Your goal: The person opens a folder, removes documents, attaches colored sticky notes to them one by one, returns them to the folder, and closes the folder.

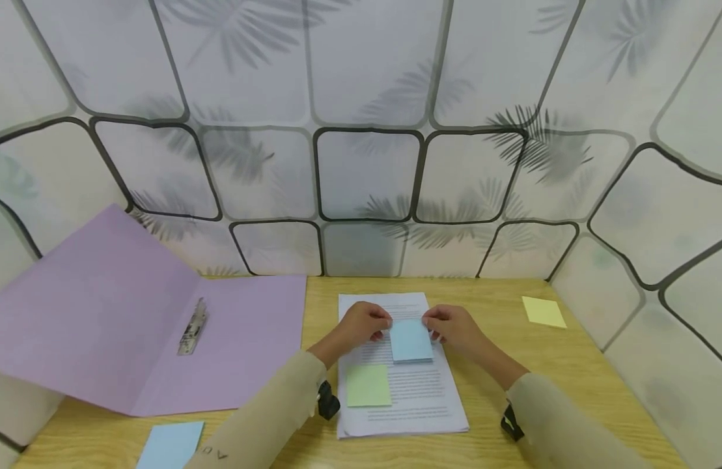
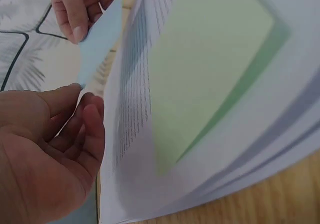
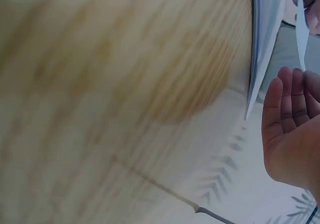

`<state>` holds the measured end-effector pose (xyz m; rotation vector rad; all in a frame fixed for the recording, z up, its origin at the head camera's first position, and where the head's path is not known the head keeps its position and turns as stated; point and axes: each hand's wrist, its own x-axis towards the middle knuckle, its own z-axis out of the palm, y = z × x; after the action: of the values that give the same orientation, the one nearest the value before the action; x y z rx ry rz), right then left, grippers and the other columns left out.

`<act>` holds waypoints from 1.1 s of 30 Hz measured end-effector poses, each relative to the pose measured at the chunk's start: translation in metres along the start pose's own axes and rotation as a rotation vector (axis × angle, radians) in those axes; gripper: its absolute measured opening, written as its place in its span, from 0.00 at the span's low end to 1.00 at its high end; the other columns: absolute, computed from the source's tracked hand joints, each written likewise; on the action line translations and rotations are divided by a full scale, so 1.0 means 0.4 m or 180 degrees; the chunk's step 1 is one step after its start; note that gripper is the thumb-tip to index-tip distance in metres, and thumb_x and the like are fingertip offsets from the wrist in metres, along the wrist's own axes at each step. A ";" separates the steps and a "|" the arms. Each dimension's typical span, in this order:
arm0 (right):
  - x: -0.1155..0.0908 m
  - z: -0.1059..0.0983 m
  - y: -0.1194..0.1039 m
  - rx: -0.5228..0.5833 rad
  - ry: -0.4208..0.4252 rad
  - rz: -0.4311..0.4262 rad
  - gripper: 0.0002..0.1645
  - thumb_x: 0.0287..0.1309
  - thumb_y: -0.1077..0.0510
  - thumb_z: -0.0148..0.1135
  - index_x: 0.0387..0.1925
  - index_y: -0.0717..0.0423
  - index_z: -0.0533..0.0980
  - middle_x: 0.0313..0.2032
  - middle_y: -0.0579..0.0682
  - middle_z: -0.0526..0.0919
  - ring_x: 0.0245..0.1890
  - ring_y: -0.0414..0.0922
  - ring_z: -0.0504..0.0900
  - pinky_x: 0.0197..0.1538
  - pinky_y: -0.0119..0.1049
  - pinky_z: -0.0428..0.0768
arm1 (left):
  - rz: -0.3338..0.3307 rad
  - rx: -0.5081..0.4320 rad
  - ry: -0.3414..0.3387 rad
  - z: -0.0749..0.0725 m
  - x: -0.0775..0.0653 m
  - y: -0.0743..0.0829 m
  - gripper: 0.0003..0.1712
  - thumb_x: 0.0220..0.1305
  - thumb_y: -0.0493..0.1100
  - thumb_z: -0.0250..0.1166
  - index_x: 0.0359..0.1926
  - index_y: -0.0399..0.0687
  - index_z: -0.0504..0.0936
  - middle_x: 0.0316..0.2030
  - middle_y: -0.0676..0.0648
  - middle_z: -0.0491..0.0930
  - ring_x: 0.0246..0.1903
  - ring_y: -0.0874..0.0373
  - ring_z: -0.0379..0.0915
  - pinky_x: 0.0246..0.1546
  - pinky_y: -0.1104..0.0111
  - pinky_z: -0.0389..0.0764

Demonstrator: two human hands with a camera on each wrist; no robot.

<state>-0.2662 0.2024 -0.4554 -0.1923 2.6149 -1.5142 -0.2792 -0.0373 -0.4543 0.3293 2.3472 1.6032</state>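
Note:
Over a stack of printed paper (image 1: 407, 397), a light blue sticky note (image 1: 411, 342) is held by its two upper corners. My left hand (image 1: 365, 322) pinches the left corner and my right hand (image 1: 452, 326) pinches the right one. In the left wrist view the blue note (image 2: 102, 36) stands off the page, with a gap below it. A pale green sticky note (image 1: 368, 385) is on the lower left of the top sheet, and its lower edge lifts slightly in the left wrist view.
An open purple folder (image 1: 249, 339) with a metal clip (image 1: 193, 327) lies to the left. Another blue note (image 1: 170, 445) is at the front left of the wooden table (image 1: 495, 417). A yellow note (image 1: 543, 312) lies at the right. Patterned panels (image 1: 366, 176) enclose the table.

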 end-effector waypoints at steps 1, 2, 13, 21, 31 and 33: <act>0.004 -0.001 0.003 0.0003 -0.0011 0.0023 0.10 0.69 0.59 0.61 0.43 0.63 0.82 0.33 0.55 0.83 0.30 0.46 0.79 0.31 0.37 0.78 | 0.0006 0.0125 0.0010 0.001 0.004 0.000 0.05 0.67 0.37 0.66 0.39 0.40 0.86 0.34 0.43 0.84 0.27 0.58 0.76 0.28 0.70 0.80; 0.008 -0.002 0.007 0.0004 -0.0020 0.0050 0.10 0.68 0.59 0.61 0.43 0.63 0.82 0.32 0.55 0.83 0.30 0.46 0.79 0.30 0.36 0.78 | 0.0018 0.0254 0.0024 0.002 0.008 0.001 0.04 0.67 0.37 0.67 0.39 0.41 0.87 0.34 0.45 0.84 0.26 0.59 0.75 0.28 0.71 0.78; 0.035 0.008 0.039 -0.0322 -0.0099 0.0171 0.06 0.64 0.61 0.65 0.37 0.61 0.83 0.25 0.49 0.81 0.24 0.42 0.75 0.26 0.32 0.73 | 0.0174 0.1170 0.0039 0.024 0.028 -0.012 0.03 0.65 0.38 0.69 0.33 0.46 0.88 0.34 0.52 0.84 0.35 0.60 0.73 0.44 0.64 0.76; 0.040 0.015 0.047 -0.0577 -0.0067 0.0107 0.04 0.63 0.61 0.66 0.34 0.58 0.83 0.25 0.49 0.80 0.24 0.42 0.74 0.28 0.33 0.73 | 0.0205 0.1341 0.0093 0.025 0.025 -0.012 0.04 0.65 0.37 0.68 0.32 0.46 0.87 0.32 0.52 0.82 0.33 0.59 0.72 0.41 0.64 0.75; 0.039 0.027 0.034 -0.1067 -0.0004 -0.0047 0.04 0.61 0.60 0.67 0.36 0.57 0.81 0.31 0.48 0.81 0.32 0.43 0.75 0.36 0.35 0.74 | 0.0149 0.1474 0.0124 0.028 0.029 -0.011 0.02 0.64 0.39 0.70 0.33 0.46 0.85 0.32 0.52 0.81 0.32 0.59 0.71 0.39 0.64 0.74; 0.044 0.031 0.033 -0.1190 0.0012 0.0007 0.07 0.62 0.57 0.68 0.38 0.56 0.80 0.31 0.48 0.80 0.31 0.44 0.75 0.35 0.36 0.73 | 0.0093 0.1514 0.0117 0.029 0.030 -0.007 0.03 0.64 0.41 0.70 0.34 0.47 0.84 0.31 0.52 0.80 0.32 0.59 0.71 0.39 0.64 0.73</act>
<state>-0.2823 0.1952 -0.4737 -0.2171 2.8754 -1.0108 -0.2866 -0.0241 -0.4622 0.4329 2.7441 1.0485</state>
